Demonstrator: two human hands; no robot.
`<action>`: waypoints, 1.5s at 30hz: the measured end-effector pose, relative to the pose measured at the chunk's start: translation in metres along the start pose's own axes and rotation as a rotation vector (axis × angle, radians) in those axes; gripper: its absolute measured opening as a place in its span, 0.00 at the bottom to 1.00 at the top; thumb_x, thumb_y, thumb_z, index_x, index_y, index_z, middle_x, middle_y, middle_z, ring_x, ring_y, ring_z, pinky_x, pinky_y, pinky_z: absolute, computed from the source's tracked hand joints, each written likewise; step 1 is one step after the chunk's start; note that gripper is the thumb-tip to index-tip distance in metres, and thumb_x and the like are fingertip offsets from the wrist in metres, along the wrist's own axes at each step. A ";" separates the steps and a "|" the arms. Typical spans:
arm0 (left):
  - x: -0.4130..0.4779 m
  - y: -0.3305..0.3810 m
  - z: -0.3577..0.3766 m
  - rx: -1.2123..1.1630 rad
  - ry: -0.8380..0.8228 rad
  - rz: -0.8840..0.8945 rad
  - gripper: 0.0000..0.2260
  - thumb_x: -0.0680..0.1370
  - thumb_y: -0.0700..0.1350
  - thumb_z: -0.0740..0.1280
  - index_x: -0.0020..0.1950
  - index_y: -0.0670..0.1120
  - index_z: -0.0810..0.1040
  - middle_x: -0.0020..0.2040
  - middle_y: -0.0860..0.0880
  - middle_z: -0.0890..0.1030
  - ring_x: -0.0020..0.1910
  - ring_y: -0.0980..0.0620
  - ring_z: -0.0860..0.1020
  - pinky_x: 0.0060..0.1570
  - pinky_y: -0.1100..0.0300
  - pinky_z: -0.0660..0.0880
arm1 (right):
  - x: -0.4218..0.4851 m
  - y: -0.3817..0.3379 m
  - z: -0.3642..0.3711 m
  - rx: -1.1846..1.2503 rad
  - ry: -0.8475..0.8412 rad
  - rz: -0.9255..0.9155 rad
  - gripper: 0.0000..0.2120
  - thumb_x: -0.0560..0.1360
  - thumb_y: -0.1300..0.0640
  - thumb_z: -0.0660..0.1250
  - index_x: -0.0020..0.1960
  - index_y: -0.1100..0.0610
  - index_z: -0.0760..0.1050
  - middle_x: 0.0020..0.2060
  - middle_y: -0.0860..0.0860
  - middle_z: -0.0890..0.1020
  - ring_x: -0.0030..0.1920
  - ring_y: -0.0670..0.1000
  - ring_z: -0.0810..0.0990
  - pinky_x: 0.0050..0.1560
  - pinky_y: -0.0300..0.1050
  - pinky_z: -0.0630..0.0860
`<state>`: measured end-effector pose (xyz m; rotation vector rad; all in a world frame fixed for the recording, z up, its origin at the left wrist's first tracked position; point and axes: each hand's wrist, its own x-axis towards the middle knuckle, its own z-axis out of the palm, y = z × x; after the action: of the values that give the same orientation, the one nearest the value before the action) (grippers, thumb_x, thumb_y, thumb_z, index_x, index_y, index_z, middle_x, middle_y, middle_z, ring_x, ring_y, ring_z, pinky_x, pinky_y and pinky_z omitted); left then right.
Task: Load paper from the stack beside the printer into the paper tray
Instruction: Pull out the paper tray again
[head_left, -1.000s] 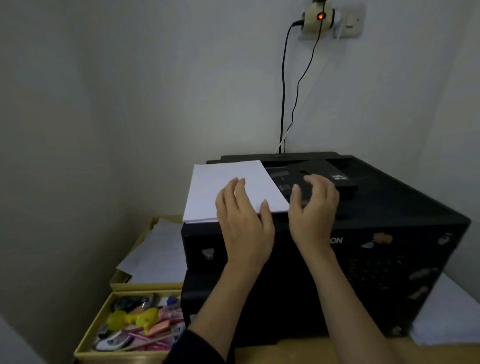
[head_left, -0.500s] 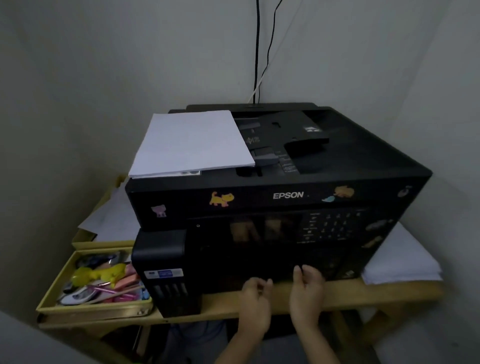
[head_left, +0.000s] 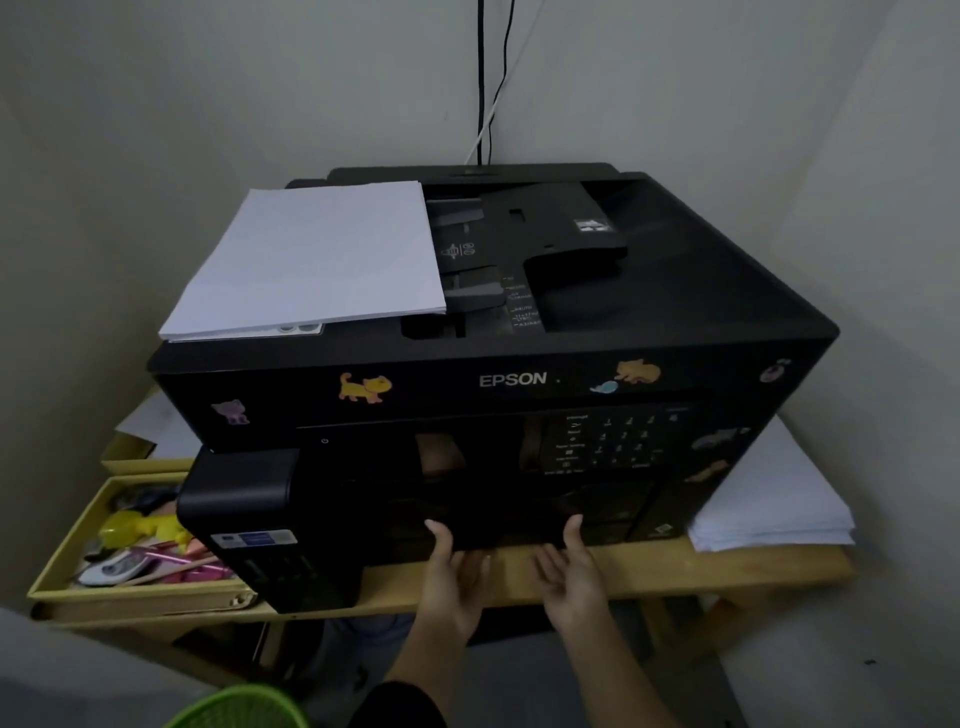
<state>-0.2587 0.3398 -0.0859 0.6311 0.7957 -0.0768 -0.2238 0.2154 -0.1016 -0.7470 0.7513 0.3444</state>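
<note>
You're at the tray-opening step. Both hands are low at the front of the black Epson printer (head_left: 675, 312), on the black plastic paper tray (head_left: 509, 535) at its base. Your left hand (head_left: 457, 582) has its thumb up on the tray face w/ fingers curled under the lower lip, a light pinch. Your right hand (head_left: 571, 582) does the same just beside it, fingers hooked below but looser. Neither holds paper. It's too dark there to tell if the tray is out at all; prob. not yet. A sheaf of white paper (head_left: 311, 260) lies flat on the printer's top, left side. A thicker stack of white sheets (head_left: 769, 499) sits on the pale wooden table (head_left: 727, 566) just right of the printer. Next move, I'd say: pull straight toward you w/ both hands level, since an uneven tug could skew the tray or drag the printer fwd. Then take the sheaf off the top & square its edges before it goes in.
</note>
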 end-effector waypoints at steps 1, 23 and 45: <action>0.002 -0.001 -0.001 -0.025 0.001 0.013 0.36 0.70 0.66 0.63 0.69 0.43 0.70 0.66 0.46 0.75 0.64 0.48 0.73 0.57 0.58 0.71 | 0.002 0.000 -0.001 0.029 -0.030 -0.002 0.26 0.72 0.46 0.68 0.62 0.62 0.72 0.61 0.60 0.74 0.60 0.56 0.75 0.57 0.51 0.74; -0.017 -0.016 0.020 0.417 0.509 0.048 0.50 0.65 0.74 0.57 0.73 0.37 0.60 0.68 0.36 0.67 0.66 0.36 0.67 0.67 0.42 0.65 | -0.014 0.001 0.008 -0.328 0.536 -0.187 0.46 0.63 0.43 0.76 0.71 0.59 0.57 0.64 0.63 0.69 0.60 0.64 0.72 0.57 0.58 0.74; -0.007 0.002 -0.009 2.048 0.206 0.593 0.38 0.74 0.66 0.56 0.76 0.45 0.54 0.74 0.49 0.61 0.73 0.47 0.57 0.75 0.52 0.49 | -0.024 0.000 -0.008 -2.031 0.087 -0.934 0.25 0.78 0.40 0.50 0.70 0.51 0.64 0.64 0.49 0.68 0.63 0.51 0.66 0.58 0.55 0.60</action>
<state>-0.2686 0.3454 -0.0851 2.8093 0.4387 -0.2871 -0.2444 0.2088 -0.0882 -2.8692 -0.2362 0.0914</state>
